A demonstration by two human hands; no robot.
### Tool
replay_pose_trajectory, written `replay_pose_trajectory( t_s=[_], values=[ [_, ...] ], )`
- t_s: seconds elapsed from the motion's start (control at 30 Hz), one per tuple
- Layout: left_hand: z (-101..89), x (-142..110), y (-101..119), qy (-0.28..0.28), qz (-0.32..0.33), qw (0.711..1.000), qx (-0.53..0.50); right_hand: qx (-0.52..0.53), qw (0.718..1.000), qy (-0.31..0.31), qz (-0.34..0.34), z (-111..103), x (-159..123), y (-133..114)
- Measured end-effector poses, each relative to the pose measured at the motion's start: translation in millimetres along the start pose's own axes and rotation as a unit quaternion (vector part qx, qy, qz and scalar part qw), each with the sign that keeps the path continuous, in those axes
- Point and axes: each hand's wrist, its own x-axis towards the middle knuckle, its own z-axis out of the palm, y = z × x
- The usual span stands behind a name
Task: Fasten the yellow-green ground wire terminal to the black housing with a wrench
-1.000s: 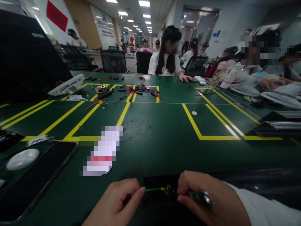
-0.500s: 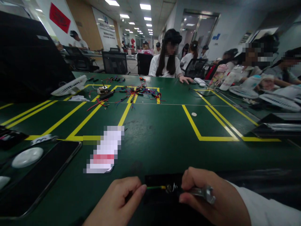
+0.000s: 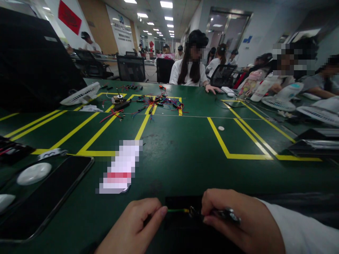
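My left hand [image 3: 137, 222] is closed, pinching a thin green-and-yellow wire [image 3: 176, 210] between thumb and forefinger. The wire runs right to a yellow-sleeved end beside a small dark metal ring or fitting [image 3: 193, 211], whose details are too dim to make out. Close to that fitting, my right hand [image 3: 238, 215] grips a metal wrench [image 3: 227, 214], its jaw end pointing right and lying against the palm. Beneath both hands is a flat black piece [image 3: 177, 201] at the table's near edge; its lower part fades into shadow.
A pixelated white-and-red item [image 3: 119, 169] lies ahead on the green table [image 3: 172, 158]. Left are a black phone [image 3: 47, 201] and a white oval object [image 3: 34, 173]. Tangled wires [image 3: 159, 101] lie farther back. A person [image 3: 192, 67] sits opposite; small fans [image 3: 279, 100] stand right.
The wrench has turned in my right hand, so its jaw now shows nearly edge-on. My left hand keeps its pinch on the wire. The whole view has shifted slightly.
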Motion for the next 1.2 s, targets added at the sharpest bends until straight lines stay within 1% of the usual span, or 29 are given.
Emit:
replay_pose_trajectory(
  t_s=[0.1,0.17,0.33,0.4,0.53,0.63,1.07,1.13,1.2],
  values=[
    [-0.3,0.7,0.3,-0.005,0.006,1.0,0.001,0.004,1.0,-0.006,-0.006,-6.0,3.2,-0.5],
    [-0.3,0.8,0.1,-0.006,0.007,1.0,0.0,0.008,1.0,-0.002,0.002,-8.6,2.5,-1.3],
    [0.0,-0.5,-0.7,-0.001,0.009,1.0,-0.002,0.01,0.997,0.05,0.058,-4.3,-9.1,-3.0],
    [0.3,-1.0,-0.8,0.0,0.009,1.0,-0.002,0.005,0.996,0.064,0.059,0.9,-13.1,-2.9],
    [0.6,-2.0,-0.5,0.005,0.008,1.0,-0.001,-0.01,0.998,0.048,0.037,8.5,-13.7,-2.3],
    [0.3,-2.1,-0.1,0.002,0.009,1.0,-0.002,-0.014,0.999,0.034,0.024,8.6,-10.9,-2.6],
    [-1.7,-0.8,2.0,-0.004,0.01,1.0,-0.015,0.009,0.999,-0.008,-0.041,-10.0,-0.7,-1.7],
    [-1.8,-0.8,2.0,-0.005,0.01,1.0,-0.016,0.014,0.999,-0.009,-0.039,-11.0,0.2,-2.0],
    [-1.6,-1.1,1.4,-0.005,0.01,1.0,-0.015,0.015,1.0,0.002,-0.023,-11.6,-0.1,-2.0]
  ],
)
